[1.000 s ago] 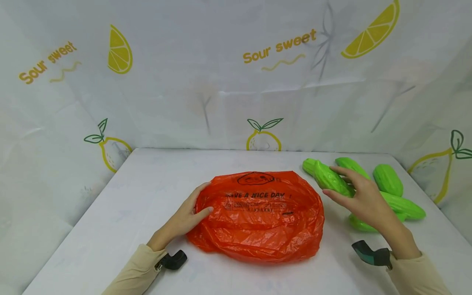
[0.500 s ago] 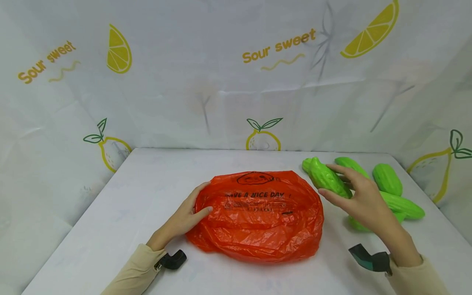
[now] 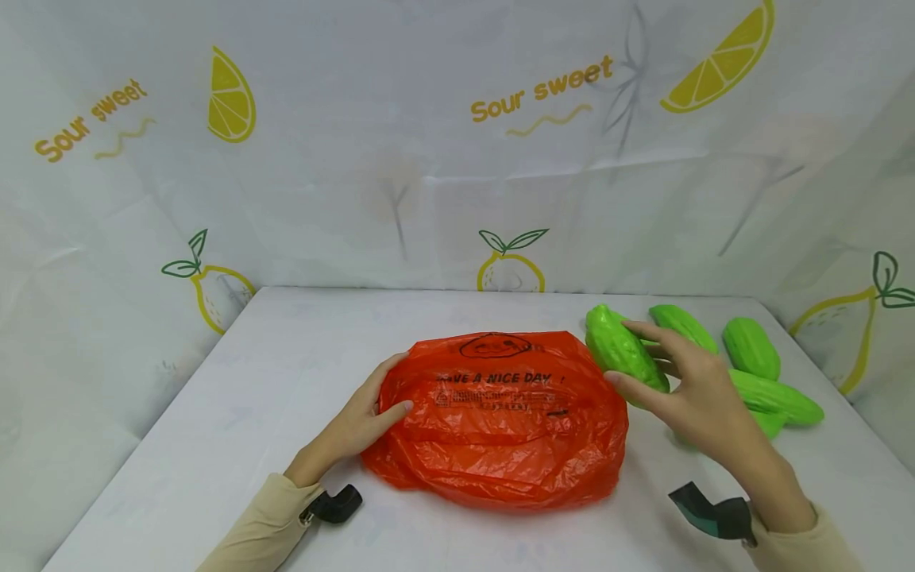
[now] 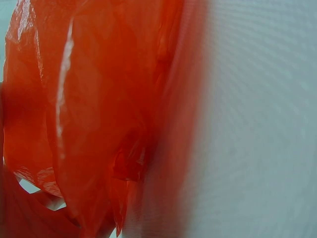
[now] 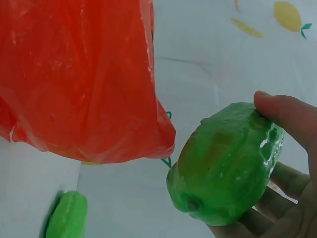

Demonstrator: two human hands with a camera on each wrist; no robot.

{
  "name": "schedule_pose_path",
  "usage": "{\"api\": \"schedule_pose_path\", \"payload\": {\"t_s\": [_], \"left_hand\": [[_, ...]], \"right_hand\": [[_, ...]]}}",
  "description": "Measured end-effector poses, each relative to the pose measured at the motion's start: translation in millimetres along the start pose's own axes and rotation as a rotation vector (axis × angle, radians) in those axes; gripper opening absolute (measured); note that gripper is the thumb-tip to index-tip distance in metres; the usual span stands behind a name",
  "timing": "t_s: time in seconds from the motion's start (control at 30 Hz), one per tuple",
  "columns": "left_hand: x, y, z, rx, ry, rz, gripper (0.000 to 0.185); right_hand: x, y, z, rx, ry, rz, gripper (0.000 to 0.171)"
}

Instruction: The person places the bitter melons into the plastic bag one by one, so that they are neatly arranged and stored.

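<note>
A crinkled red plastic bag (image 3: pixel 500 453), printed with "HAVE A NICE DAY", lies puffed up on the table. My left hand (image 3: pixel 353 417) holds its left side, thumb on the printed front; the other fingers are mostly hidden behind the plastic. My right hand (image 3: pixel 700 389) grips a glossy, ridged green gourd (image 3: pixel 618 345) between thumb and fingers, close by the bag's upper right edge. In the right wrist view, the gourd (image 5: pixel 223 163) hangs tilted, its knobbed end pointing down and left, a small gap from the bag (image 5: pixel 89 79).
Several more long green vegetables sit at the right of the table: one at the back (image 3: pixel 682 326), a stubbier one (image 3: pixel 750 349) beside it, and another (image 3: pixel 782 399) nearer, partly behind my right arm. A white cloth (image 3: pixel 372 199) printed with lemons hangs behind the table.
My right hand has carried the green gourd slightly left toward the bag, so it now covers the vegetable behind it. The left hand and bag have stayed put.
</note>
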State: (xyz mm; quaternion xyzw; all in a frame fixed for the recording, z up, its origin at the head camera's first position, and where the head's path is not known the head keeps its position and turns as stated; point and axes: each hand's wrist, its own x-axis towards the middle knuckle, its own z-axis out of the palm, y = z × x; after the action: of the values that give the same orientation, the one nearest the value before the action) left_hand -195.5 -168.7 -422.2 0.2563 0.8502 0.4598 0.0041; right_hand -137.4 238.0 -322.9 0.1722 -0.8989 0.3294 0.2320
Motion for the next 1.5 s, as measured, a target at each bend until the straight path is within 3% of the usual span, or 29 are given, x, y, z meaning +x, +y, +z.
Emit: {"api": "schedule_pose_path", "payload": {"t_s": [0.43, 0.87, 1.5], "left_hand": [[-0.4, 0.7, -1.4, 0.002, -0.003, -0.002, 0.069], [-0.4, 3.5, -1.7, -0.022, -0.009, -0.019, 0.07], [-1.2, 2.3, -0.4, -0.027, -0.008, -0.045, 0.071]], "right_hand": [[-3, -20, 14, 0.081, -0.022, -0.018, 0.067], [-8, -24, 41, 0.15, -0.093, -0.052, 0.062], [-13, -33, 67, 0.203, -0.163, -0.007, 0.058]]}}
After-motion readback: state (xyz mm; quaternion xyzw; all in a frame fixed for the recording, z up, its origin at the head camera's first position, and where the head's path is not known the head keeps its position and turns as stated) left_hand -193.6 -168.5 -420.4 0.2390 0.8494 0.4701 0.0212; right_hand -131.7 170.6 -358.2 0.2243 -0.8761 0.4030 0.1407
